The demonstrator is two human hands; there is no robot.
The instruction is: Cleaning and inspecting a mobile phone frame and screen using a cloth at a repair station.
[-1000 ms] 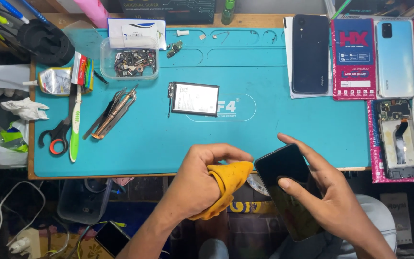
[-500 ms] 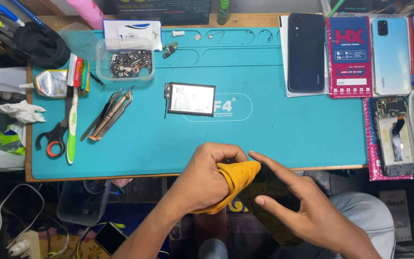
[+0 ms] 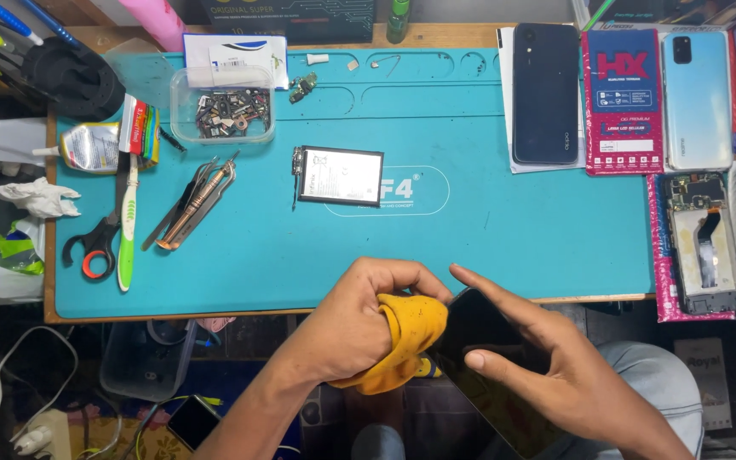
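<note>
Yellow cloth (image 3: 406, 328) bunched inside left hand (image 3: 359, 328), fingers curling tight around it, pressing against upper left edge of dark phone screen (image 3: 487, 375) just below front edge of desk, over lap; right hand (image 3: 555, 375) cradling that screen from right side, forefinger stretching flat toward desk's front edge, thumb lying across glass, other fingers hidden beneath, so gripping loosely rather than clenching; both hands sitting close together, cloth touching screen between them; lying on teal work mat (image 3: 470, 247) near middle of desk, flat battery (image 3: 340, 176) with white label; resting toward back left corner, clear plastic tray (image 3: 221, 117) holding small metal parts, white box (image 3: 233, 60) just behind it; lying left of battery, bundle of tweezers and picks (image 3: 193, 203); sitting along left edge, green toothbrush (image 3: 128, 226) beside black scissors with red handle (image 3: 95, 247), glue tube (image 3: 87, 146) further back; standing at back right of desk, dark phone (image 3: 545, 92) face down on paper, red screen package (image 3: 623, 100) just beside it, pale blue phone (image 3: 697, 100) further right; lying at right edge, opened phone frame (image 3: 707, 243) showing inner parts on pink wrap; trailing under desk at lower left, white cable (image 3: 19, 375) near small phone on floor (image 3: 191, 422)
</note>
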